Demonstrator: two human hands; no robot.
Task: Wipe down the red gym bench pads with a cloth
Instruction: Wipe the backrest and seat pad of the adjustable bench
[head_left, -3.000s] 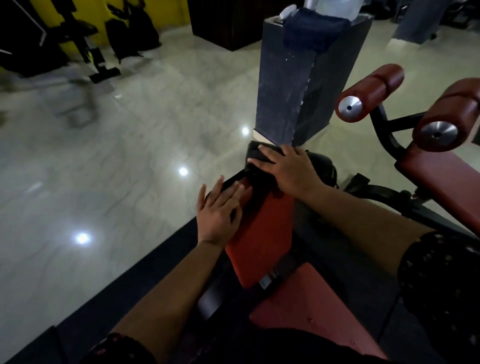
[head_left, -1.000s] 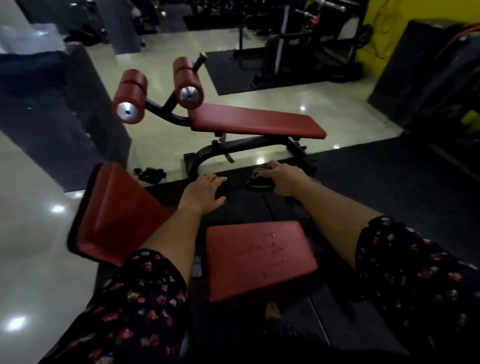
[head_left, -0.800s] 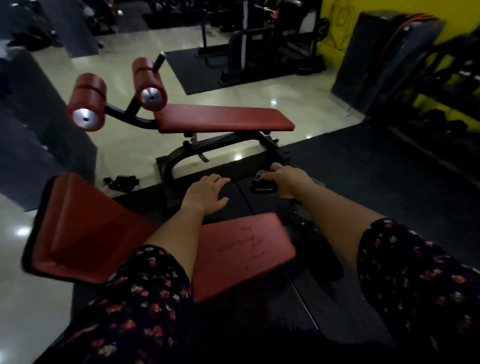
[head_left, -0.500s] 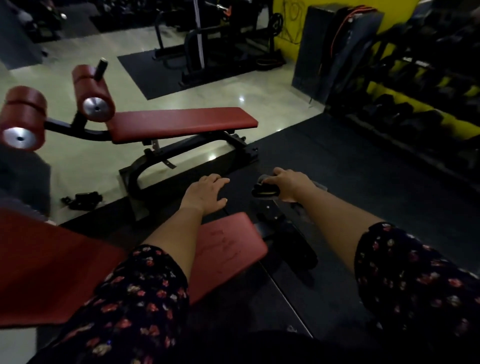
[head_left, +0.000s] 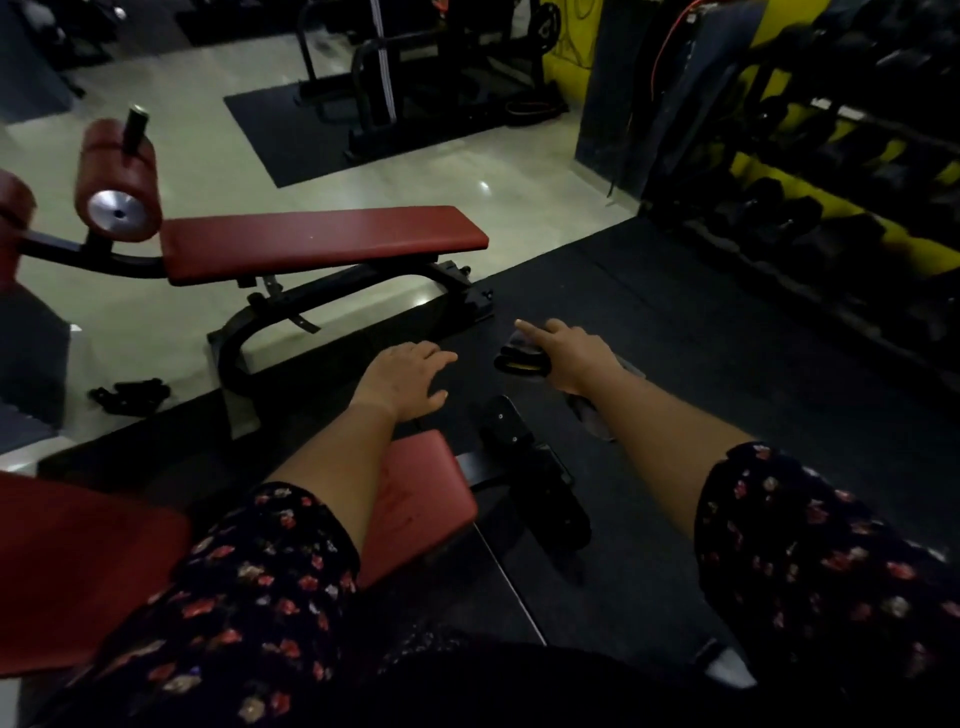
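The right hand (head_left: 571, 358) holds a dark cloth (head_left: 519, 361). Most of its fingers curl around the bunched-up cloth, and one finger sticks out straight. The cloth is up in the air, over the black floor mat (head_left: 727, 338). It is not touching any pad right now. I think it is bunched up so it is ready to rub with.

The left hand (head_left: 405, 382) is open and holds nothing. Its fingers are loose and a bit spread. It hangs just past the small red seat pad (head_left: 415, 493). I think it is kept free to lean on a pad or hold one steady.

The small red seat pad is right under the left arm. A big red back pad (head_left: 67, 561) is low on the left. Farther away is another bench with a long red pad (head_left: 311, 241) and a red roller pad (head_left: 117, 182). Both hands reach out toward that far bench, so it looks like the next one to wipe. A dumbbell rack (head_left: 831, 208) stands on the right, well apart from the hands.
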